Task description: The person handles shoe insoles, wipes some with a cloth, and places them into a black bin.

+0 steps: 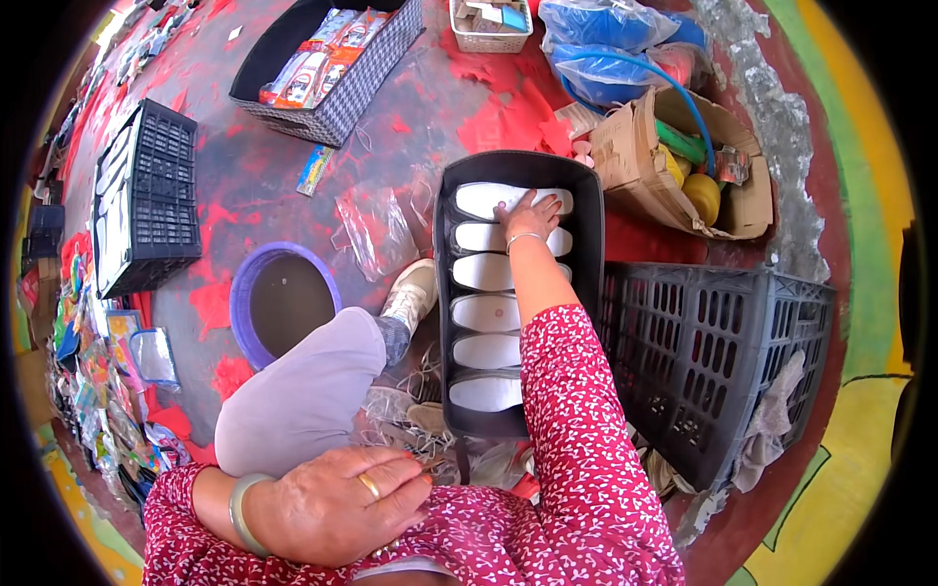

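Observation:
A long black fabric box (454,181) in front of me holds a row of several white shoe-shaped pieces (486,313), lying crosswise. Whether these are soles or insoles of dark shoes, I cannot tell. My right hand (531,215) reaches to the far end, fingers spread and resting on the farthest white piece (476,200); a thin bangle circles its wrist. Down at my lap, my left hand (327,503) rests back up, with a gold ring and a pale bangle. Its fingers lie loosely together, and nothing shows in them.
A dark plastic crate (684,361) stands right of the box, a cardboard carton (635,161) beyond it. To the left are a purple tub (244,347) of murky liquid and another crate (161,195). Farther off sits a patterned bin (342,112) of packets. Plastic wrap (376,230) lies near my shoe.

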